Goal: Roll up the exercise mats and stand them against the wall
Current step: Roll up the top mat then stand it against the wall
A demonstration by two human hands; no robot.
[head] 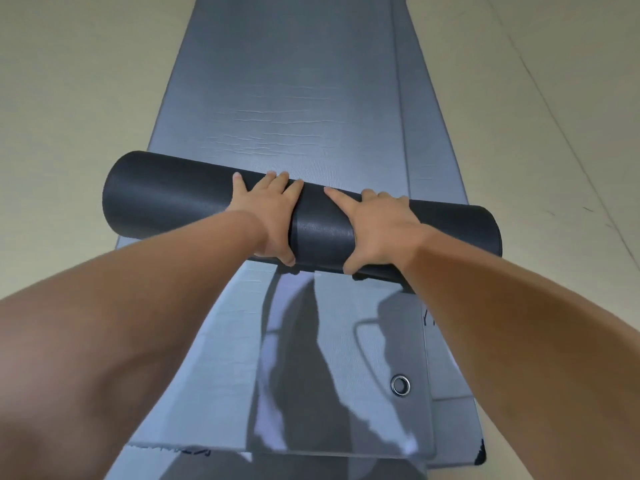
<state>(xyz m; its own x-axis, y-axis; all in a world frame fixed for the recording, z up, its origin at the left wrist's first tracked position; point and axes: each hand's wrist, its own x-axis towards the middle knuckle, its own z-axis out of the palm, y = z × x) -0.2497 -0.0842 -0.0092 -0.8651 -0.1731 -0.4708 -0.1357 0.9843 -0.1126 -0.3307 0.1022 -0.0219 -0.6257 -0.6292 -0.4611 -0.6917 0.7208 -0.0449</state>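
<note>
Dark roll lies crosswise on the floor, partway along its mat. The unrolled grey stretch runs ahead, and a second mat sits underneath, offset right. Left hand and right hand lie flat near the roll's middle, fingers spread over the top, thumbs on the near side, pressing rather than gripping. Likely light, soft, springy foam that wants to unwind; surface looks grippy. Roll looks angled to the mat edges, so telescoping is a risk. Better hold is hands wider apart with even pressure; to lift, wrap mid-roll and trap the loose edge.
</note>
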